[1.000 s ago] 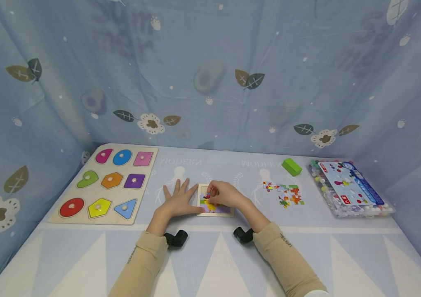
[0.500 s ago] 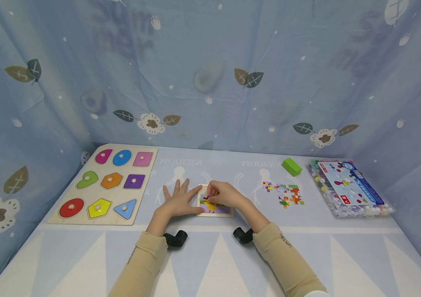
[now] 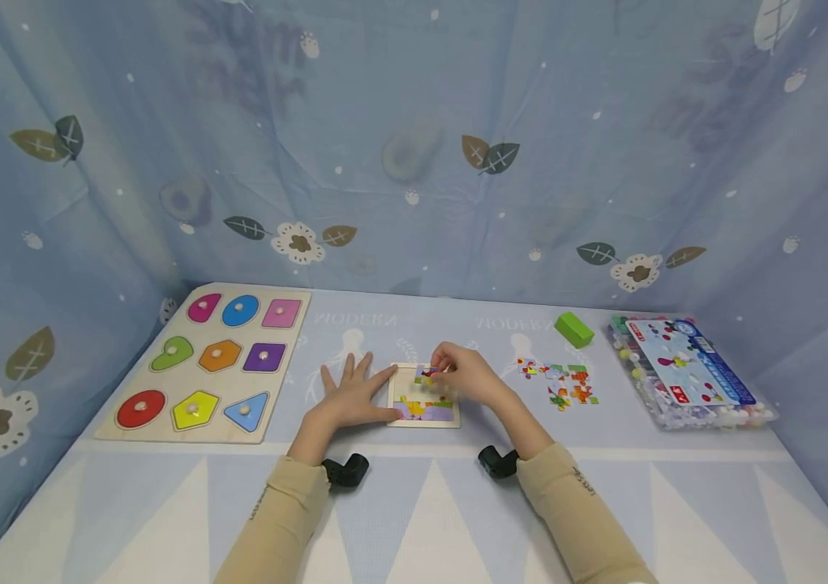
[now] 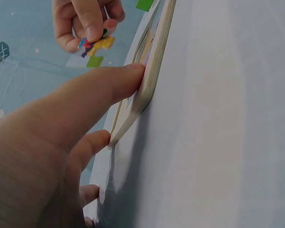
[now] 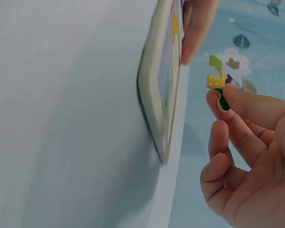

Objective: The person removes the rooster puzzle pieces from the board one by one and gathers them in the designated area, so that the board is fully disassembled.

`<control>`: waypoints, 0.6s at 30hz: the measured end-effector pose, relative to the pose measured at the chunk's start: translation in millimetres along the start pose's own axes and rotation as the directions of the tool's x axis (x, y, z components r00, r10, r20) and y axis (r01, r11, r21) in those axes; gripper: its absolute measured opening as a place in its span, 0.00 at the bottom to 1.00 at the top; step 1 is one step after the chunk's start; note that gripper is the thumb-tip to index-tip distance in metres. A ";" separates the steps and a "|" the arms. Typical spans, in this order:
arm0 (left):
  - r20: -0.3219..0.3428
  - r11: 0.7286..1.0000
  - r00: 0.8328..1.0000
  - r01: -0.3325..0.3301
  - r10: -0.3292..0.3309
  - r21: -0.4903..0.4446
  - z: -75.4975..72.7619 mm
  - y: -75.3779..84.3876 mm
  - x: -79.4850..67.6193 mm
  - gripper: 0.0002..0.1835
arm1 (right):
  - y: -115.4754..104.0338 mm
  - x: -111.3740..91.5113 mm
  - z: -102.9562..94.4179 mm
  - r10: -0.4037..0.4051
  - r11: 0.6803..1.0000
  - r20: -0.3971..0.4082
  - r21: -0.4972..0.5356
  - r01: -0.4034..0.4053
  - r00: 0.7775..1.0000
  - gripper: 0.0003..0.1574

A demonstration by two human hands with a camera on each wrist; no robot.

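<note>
A small wooden puzzle tray (image 3: pixel 402 380) lies flat before me, with joined pieces (image 3: pixel 421 409) along its lower part and bare wood above. My left hand (image 3: pixel 350 399) is spread at the tray's left side; in the left wrist view its straight thumb (image 4: pixel 111 81) rests on the rim and the index finger touches a corner. Above the tray's upper right, my right hand (image 3: pixel 470 375) pinches a colourful jigsaw piece (image 5: pixel 217 80) between thumb and forefinger. The piece is raised clear of the tray, its edge partly covered by the fingertips.
Loose jigsaw pieces (image 3: pixel 580 392) lie to the right of the tray. Behind them sits a green block (image 3: pixel 574 328), and a clear bead box (image 3: pixel 687 365) stands at far right. A knobbed shape board (image 3: pixel 227 381) occupies the left. A curtain hangs behind.
My right hand has lifted the jigsaw piece from the tray's left part and moved it to the right, uncovering bare wood. My left hand has stayed in place.
</note>
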State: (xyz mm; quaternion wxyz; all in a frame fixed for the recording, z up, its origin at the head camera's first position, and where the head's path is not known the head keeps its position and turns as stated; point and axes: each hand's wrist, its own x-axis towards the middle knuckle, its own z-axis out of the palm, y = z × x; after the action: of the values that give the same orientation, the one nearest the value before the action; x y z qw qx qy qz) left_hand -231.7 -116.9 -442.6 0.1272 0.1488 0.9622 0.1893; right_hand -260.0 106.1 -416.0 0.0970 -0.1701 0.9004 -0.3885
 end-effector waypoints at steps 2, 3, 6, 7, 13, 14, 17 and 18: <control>0.002 1.000 1.000 0.002 -0.002 0.002 -0.2 0.4 0.0 0.45 | 5.2 -1.7 -4.9 0.011 1.000 -0.015 0.009 -0.011 1.000 0.09; 0.003 1.000 1.000 0.001 -0.001 0.002 -0.3 0.5 0.0 0.45 | 8.2 -2.6 -7.2 0.019 1.000 -0.021 0.011 -0.019 1.000 0.09; 0.002 1.000 1.000 -0.004 0.004 -0.003 -0.3 0.2 -0.2 0.45 | 16.1 -6.2 -14.1 0.035 0.999 -0.035 0.025 -0.034 0.999 0.10; 0.000 1.000 1.000 -0.007 0.007 -0.007 -0.3 0.0 -0.4 0.45 | 18.5 -7.8 -16.6 0.040 0.999 -0.040 0.033 -0.039 0.998 0.10; -0.009 1.000 1.000 -0.027 0.027 -0.014 0.0 -1.2 -0.7 0.45 | 33.3 -18.4 -34.0 0.094 0.992 -0.090 0.087 -0.086 0.991 0.10; -0.010 1.000 1.000 -0.028 0.028 -0.013 0.0 -1.2 -0.6 0.45 | 35.8 -20.2 -37.1 0.102 0.991 -0.099 0.093 -0.093 0.990 0.10; -0.011 0.999 1.000 -0.030 0.030 -0.013 -0.1 -1.6 -0.4 0.45 | 43.2 -26.5 -46.4 0.142 0.985 -0.127 0.112 -0.128 0.982 0.11; -0.011 0.999 1.000 -0.029 0.029 -0.012 -0.1 -1.8 -0.2 0.45 | 45.3 -28.8 -49.5 0.148 0.984 -0.133 0.118 -0.132 0.980 0.11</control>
State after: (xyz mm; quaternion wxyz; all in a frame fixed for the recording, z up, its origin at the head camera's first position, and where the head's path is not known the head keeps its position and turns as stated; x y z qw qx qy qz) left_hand -231.9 -118.7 -443.2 0.1204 0.1611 0.9594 0.1979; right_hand -259.1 179.0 -414.3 0.0692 -0.0727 0.8923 -0.4401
